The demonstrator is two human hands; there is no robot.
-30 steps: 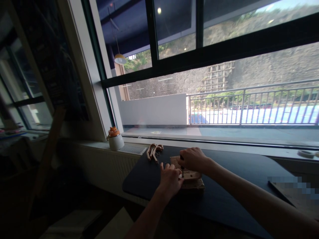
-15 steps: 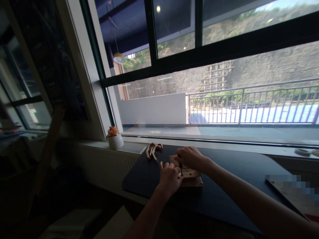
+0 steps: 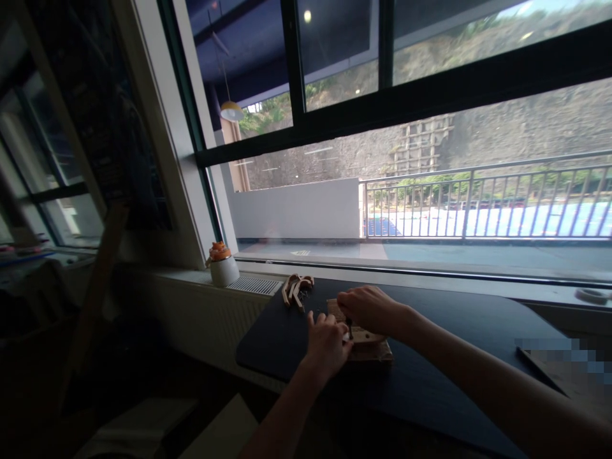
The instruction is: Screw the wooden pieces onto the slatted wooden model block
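My right hand point(image 3: 366, 305) is closed around the top of what looks like a screwdriver point(image 3: 350, 330); its dark shaft points down at a pale wooden piece point(image 3: 370, 336), and its handle is hidden in my fist. A dark round hole shows in that piece, to the right of the shaft. At its left end, my left hand point(image 3: 327, 341) grips the wooden piece, thumb and fingers close to the tip of the shaft. Under it lies a wooden block point(image 3: 382, 354). Several curved wooden pieces point(image 3: 295, 290) lie behind my left hand, with small screws point(image 3: 305, 294) beside them.
A dark table point(image 3: 444, 331) with rounded corners stands against the window sill. A white jar with an orange lid point(image 3: 224, 264) is on the sill by the vent grille point(image 3: 253, 284). At the right lies a flat, partly blurred object point(image 3: 564, 363). A roll of tape point(image 3: 591, 295) rests on the sill.
The view has shifted slightly. Around the screwdriver my right hand has turned a little, its wrist now lower. My left hand keeps its place on the wooden piece.
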